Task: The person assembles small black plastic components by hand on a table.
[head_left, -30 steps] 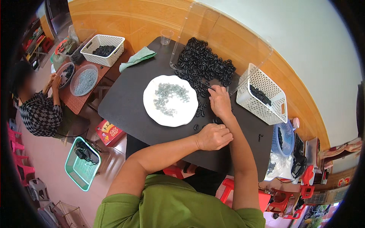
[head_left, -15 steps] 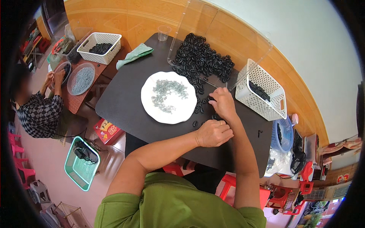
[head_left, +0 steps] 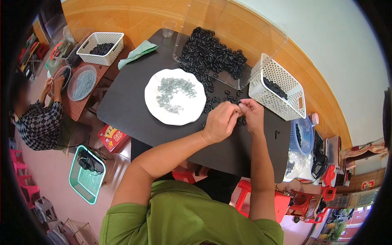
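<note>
In front of me over the dark table (head_left: 134, 118), my left hand (head_left: 221, 122) and my right hand (head_left: 252, 116) meet, fingertips almost touching. Both are closed in a pinch; whatever sits between the fingers is too small and covered to make out. Loose black oval link-like plastic pieces (head_left: 210, 100) lie just beyond and beside the hands. They run back to a large heap of the same pieces (head_left: 212, 51) in a clear plastic tray (head_left: 234, 84). Left of my hands, a white scalloped plate (head_left: 179, 118) holds many small silvery pins (head_left: 171, 89).
A white perforated basket (head_left: 296, 107) with black pieces stands at the table's right edge, near a small black part (head_left: 277, 134). At the back are a clear cup (head_left: 168, 29) and a green cloth (head_left: 139, 53). Another person (head_left: 38, 122) works at a side table on the left.
My right hand has drawn back from the loose black pieces toward me. My left hand has moved forward, and its fingertips now meet the right's. The view has shifted slightly.
</note>
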`<state>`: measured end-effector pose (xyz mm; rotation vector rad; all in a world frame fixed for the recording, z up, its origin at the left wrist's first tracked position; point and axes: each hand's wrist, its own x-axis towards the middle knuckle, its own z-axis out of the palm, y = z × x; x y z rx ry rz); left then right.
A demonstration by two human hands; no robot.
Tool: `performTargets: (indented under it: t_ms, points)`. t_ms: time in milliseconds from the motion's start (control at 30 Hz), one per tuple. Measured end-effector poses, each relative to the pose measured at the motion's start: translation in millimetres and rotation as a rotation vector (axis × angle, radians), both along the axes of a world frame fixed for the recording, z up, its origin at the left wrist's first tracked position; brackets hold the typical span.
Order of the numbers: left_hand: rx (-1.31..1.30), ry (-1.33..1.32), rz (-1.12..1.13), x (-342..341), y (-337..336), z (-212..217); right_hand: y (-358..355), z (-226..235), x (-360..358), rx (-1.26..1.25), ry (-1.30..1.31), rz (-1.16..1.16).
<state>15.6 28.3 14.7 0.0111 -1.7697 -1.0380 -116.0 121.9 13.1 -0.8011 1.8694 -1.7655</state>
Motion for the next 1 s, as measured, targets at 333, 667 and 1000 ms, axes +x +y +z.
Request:
performTargets:
  t_ms: [333, 667, 1000]
  points:
    - [0.333, -0.317, -0.24, -11, 4, -15, 21, 4, 17, -0.065, 0.18, 0.201]
    - [-0.59, -0.148, -0.276, 6, 24, -10, -4, 21, -9, 0.091, 0.507, 0.227]
    - [-0.521, -0.04, -0.188, 7, 19, -6, -59, 7, -8, 0.547, 1.153, 0.411]
